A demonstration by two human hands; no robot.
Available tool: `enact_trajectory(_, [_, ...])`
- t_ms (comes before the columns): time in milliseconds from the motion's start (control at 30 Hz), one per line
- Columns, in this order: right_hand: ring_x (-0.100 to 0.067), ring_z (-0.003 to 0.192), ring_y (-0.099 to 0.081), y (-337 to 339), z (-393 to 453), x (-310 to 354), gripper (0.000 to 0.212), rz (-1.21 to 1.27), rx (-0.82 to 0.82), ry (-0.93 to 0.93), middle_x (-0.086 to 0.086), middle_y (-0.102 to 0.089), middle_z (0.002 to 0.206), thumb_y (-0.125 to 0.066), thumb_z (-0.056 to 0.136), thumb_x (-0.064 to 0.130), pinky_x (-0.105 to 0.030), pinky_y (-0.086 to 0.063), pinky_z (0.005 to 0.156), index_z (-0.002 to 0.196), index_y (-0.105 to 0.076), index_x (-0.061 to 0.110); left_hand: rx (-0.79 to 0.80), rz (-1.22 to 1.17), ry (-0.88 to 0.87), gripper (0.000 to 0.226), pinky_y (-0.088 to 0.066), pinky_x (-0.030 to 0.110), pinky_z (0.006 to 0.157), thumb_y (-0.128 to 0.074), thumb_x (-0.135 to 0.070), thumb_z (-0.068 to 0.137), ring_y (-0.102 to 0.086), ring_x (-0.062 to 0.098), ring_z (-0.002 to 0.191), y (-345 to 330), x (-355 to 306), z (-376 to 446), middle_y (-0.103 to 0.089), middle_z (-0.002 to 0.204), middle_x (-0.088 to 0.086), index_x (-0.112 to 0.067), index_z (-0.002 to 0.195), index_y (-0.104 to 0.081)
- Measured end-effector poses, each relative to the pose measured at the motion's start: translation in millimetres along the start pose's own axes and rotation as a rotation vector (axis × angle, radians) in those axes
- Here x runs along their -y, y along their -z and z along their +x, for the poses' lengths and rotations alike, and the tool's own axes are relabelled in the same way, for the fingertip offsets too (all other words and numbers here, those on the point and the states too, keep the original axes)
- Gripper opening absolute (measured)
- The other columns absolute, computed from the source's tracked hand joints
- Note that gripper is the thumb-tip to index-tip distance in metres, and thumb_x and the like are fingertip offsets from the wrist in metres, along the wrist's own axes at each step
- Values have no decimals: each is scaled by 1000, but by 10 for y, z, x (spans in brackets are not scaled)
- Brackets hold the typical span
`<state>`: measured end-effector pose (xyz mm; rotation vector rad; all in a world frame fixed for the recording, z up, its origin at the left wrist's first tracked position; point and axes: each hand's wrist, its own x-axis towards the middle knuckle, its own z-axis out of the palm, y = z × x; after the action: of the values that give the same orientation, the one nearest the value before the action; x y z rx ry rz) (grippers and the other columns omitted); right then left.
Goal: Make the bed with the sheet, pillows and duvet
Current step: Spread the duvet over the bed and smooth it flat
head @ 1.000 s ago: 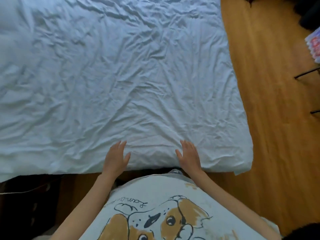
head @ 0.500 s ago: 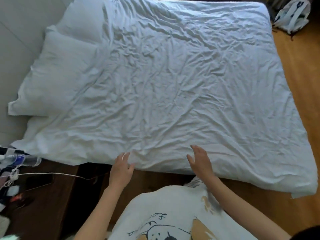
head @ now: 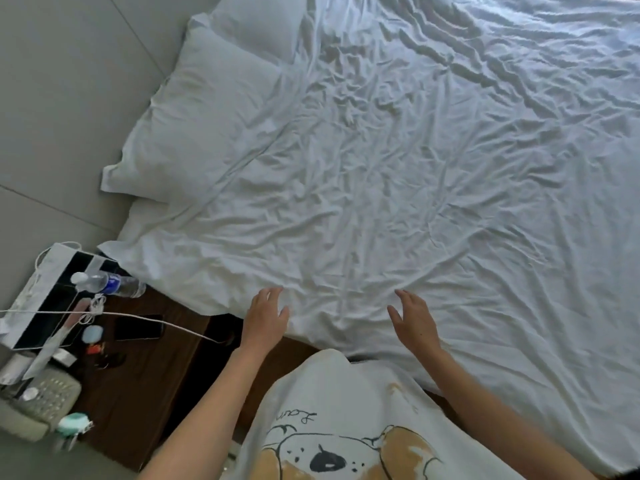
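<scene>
A wrinkled white duvet [head: 415,174] is spread over the whole bed and hangs over the near edge. Two white pillows lie at the head on the left: the nearer pillow [head: 194,126] and a farther pillow [head: 256,26], both partly under the duvet's top edge. My left hand [head: 265,318] rests at the duvet's near edge, fingers spread and holding nothing. My right hand [head: 414,318] lies flat on the duvet a little to the right, fingers apart. The sheet underneath is hidden.
A dark wooden bedside table [head: 138,368] stands at the lower left with a water bottle [head: 107,282], a black phone [head: 138,329], a white cable [head: 114,315], a desk telephone [head: 45,396] and small items. A grey padded headboard wall [head: 62,98] runs along the left.
My view has swung left from the foot of the bed towards the pillows and bedside table. Both hands have slid left along the duvet's near edge, still flat and open.
</scene>
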<state>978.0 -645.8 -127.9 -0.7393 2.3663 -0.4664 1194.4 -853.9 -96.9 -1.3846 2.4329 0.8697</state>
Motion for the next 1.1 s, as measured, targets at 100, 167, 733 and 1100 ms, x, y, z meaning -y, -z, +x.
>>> enact_trajectory(100, [-23,140,-30,-65,344,290,50,-47,78,67,-8,-39,149,-48,99,30,-33,-27,112,144,-38,11,-16,0,70,49,-37,36,105,-45,-25,99,-33,22,135,229,182,172,-36,148,6,-13,145,-36])
enact_trajectory(167, [-23,140,-30,-103,534,468,50,-77,116,87,-8,-39,149,-47,99,32,-33,-28,111,145,-38,12,-8,-11,109,49,-37,37,106,-45,-23,99,-34,22,134,369,327,279,-36,147,6,-13,146,-36])
enact_trajectory(733, [-22,141,-27,-1357,2758,2596,54,-48,181,-102,-7,-35,152,-44,101,30,-33,-31,111,149,-29,13,46,155,-17,46,-39,39,101,-48,-20,97,-42,28,129,1741,1539,3812,-45,142,11,-9,141,-43])
enact_trajectory(1100, [-23,138,-30,-2179,4439,3686,54,-1,101,-93,-6,-32,152,-43,100,28,-33,-34,106,149,-26,15,15,309,-111,71,-38,43,100,-56,-40,91,-40,34,126,1347,1661,6060,-39,142,17,-8,147,-27])
